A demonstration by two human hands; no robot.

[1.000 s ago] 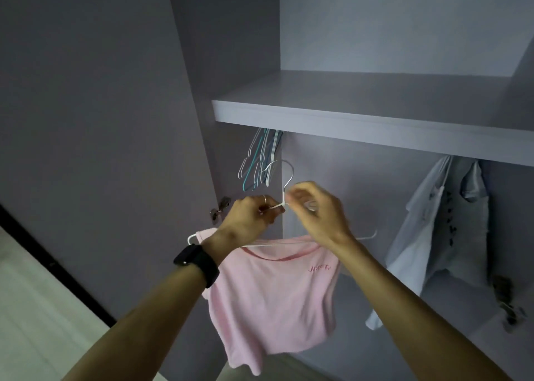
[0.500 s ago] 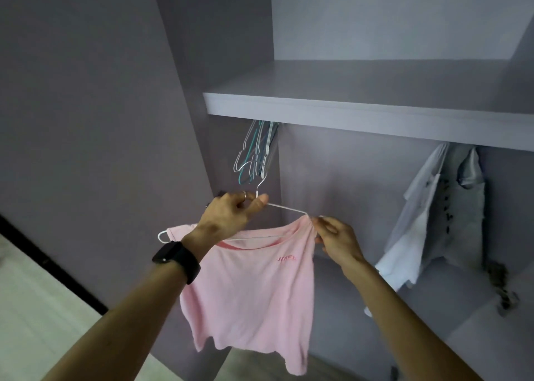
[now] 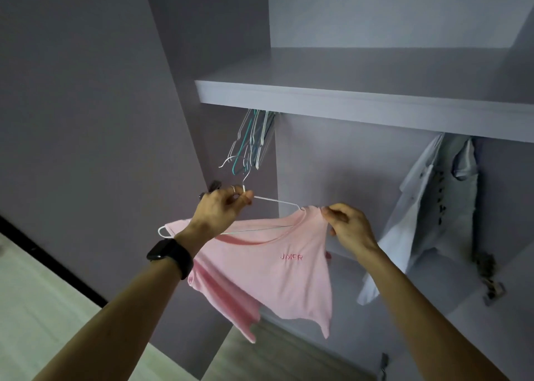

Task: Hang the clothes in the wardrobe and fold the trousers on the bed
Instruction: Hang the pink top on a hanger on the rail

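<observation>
A pink t-shirt (image 3: 277,271) with small lettering on the chest hangs on a thin white wire hanger (image 3: 276,201) in front of the open wardrobe. My left hand (image 3: 222,210) grips the hanger at the base of its hook. My right hand (image 3: 346,224) pinches the shirt's right shoulder at the hanger's end. The hanger's left end (image 3: 161,232) pokes out past the shirt's other shoulder. The hook points up toward the space under the shelf.
A wardrobe shelf (image 3: 361,103) runs across above the hands. Several empty wire hangers (image 3: 251,143) hang bunched under its left end. A white shirt (image 3: 433,216) hangs at the right. The wardrobe's side panel (image 3: 86,120) stands at the left.
My right hand left the hook and moved right to the shirt's shoulder. The shirt now sits further along the hanger's right arm.
</observation>
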